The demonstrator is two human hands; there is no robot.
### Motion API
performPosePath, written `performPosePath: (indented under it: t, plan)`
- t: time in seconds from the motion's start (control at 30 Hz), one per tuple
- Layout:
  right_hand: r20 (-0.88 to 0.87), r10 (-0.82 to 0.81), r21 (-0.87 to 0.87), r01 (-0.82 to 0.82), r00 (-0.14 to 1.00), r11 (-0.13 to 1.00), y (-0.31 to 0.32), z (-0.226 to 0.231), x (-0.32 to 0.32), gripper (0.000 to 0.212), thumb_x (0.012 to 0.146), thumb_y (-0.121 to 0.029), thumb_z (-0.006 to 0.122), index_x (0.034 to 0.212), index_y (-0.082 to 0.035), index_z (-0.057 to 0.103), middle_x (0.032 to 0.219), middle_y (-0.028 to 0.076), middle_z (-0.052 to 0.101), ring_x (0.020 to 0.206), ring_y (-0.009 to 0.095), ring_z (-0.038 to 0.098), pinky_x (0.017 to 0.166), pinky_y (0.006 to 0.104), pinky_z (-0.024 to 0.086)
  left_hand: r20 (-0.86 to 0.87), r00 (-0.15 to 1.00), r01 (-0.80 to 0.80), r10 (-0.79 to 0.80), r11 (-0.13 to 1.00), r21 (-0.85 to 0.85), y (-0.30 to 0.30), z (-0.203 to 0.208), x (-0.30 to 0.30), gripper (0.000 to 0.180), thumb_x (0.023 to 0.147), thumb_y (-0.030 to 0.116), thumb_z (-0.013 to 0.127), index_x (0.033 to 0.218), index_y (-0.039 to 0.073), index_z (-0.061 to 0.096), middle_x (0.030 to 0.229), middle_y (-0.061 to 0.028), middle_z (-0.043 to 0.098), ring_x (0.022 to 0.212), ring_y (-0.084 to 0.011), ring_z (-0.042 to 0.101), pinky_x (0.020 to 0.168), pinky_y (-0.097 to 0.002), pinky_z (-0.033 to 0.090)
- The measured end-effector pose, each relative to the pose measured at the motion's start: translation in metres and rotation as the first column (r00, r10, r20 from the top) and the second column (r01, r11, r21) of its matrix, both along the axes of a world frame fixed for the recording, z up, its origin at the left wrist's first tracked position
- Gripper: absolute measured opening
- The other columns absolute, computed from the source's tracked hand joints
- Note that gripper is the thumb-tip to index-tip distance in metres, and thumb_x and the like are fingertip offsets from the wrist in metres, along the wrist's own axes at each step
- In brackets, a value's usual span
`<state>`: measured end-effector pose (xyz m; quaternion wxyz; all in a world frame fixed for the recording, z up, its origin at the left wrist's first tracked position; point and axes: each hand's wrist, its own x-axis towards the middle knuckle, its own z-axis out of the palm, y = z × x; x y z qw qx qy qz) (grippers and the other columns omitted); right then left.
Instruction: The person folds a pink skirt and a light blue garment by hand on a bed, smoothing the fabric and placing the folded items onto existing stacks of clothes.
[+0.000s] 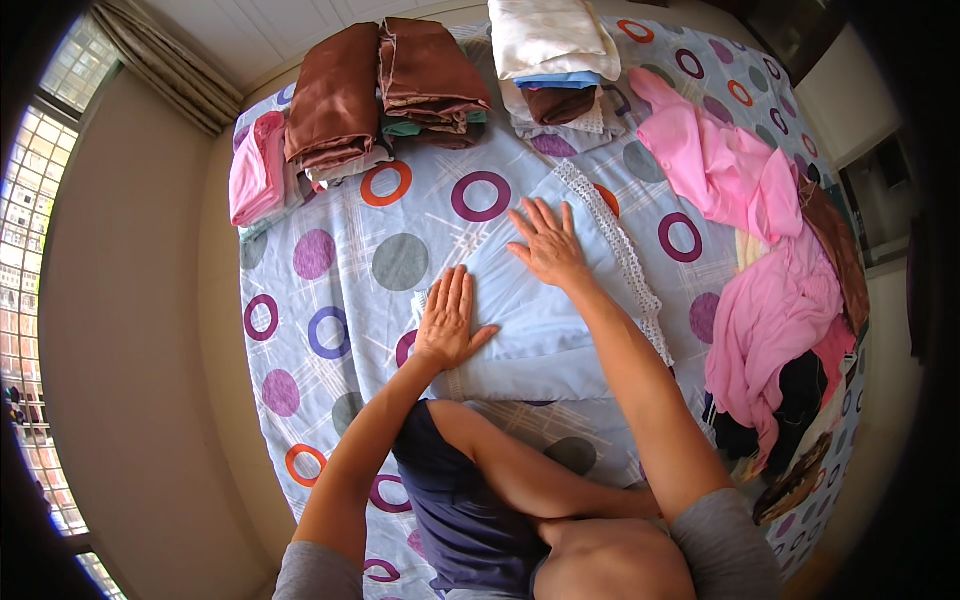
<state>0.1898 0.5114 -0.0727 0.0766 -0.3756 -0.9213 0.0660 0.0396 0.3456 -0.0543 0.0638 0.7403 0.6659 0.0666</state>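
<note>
A light blue cloth (545, 320) with white lace edging (618, 235) lies folded on the bed in front of my crossed legs. My left hand (453, 318) rests flat on its left edge, fingers stretched out and pointing away from me. Farther up, my right hand (548, 243) presses on the upper part of the cloth with its fingers spread, close to the lace. Neither hand grips anything. Soft wrinkles run across the cloth between the two hands, while its near edge lies fairly straight.
Folded brown cloths (335, 95) and a folded pink one (258, 172) stand stacked at the far left. A pile topped with white satin (553, 40) is at the far middle. Loose pink clothes (770, 310) heap up on the right. The patterned bedsheet (330, 260) lies underneath.
</note>
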Motion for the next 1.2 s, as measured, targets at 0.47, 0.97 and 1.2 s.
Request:
performPosePath:
  t: [0.47,0.97,1.2]
  plan:
    - [0.189,-0.488,-0.067,0.507,0.852,0.859,0.058,0.033,0.027,0.052,0.084,-0.045,0.036,0.127,-0.015,0.033,0.132,0.007,0.03,0.123,0.026,0.023,0.097,0.0566,0.009,0.032,0.999,-0.006,0.006,1.0,0.005,0.003,0.001,0.004,0.081,0.078,0.054,0.04,0.126,-0.009,0.021,0.134,-0.0217,0.02,0.126,-0.0318,0.015,0.103,-0.0398,0.012]
    - [-0.042,0.081,-0.087,-0.085,0.996,0.993,-0.057,0.006,-0.007,0.053,0.084,-0.043,0.038,0.13,-0.018,0.029,0.137,0.003,0.023,0.127,0.021,0.016,0.099,0.0557,0.001,0.038,0.999,-0.004,0.003,0.999,0.041,0.001,0.003,0.003,0.079,0.077,0.05,0.044,0.125,-0.009,0.023,0.132,-0.0228,0.024,0.124,-0.0337,0.019,0.102,-0.0411,0.014]
    - [0.03,0.056,-0.041,-0.055,0.998,0.998,-0.016,0.008,-0.008,0.054,0.084,-0.046,0.037,0.13,-0.019,0.029,0.136,0.004,0.024,0.127,0.021,0.015,0.099,0.0542,-0.001,0.015,1.0,-0.009,0.009,0.999,0.032,0.002,0.005,0.002,0.079,0.077,0.05,0.044,0.124,-0.01,0.024,0.131,-0.0234,0.024,0.124,-0.033,0.02,0.102,-0.0402,0.015]
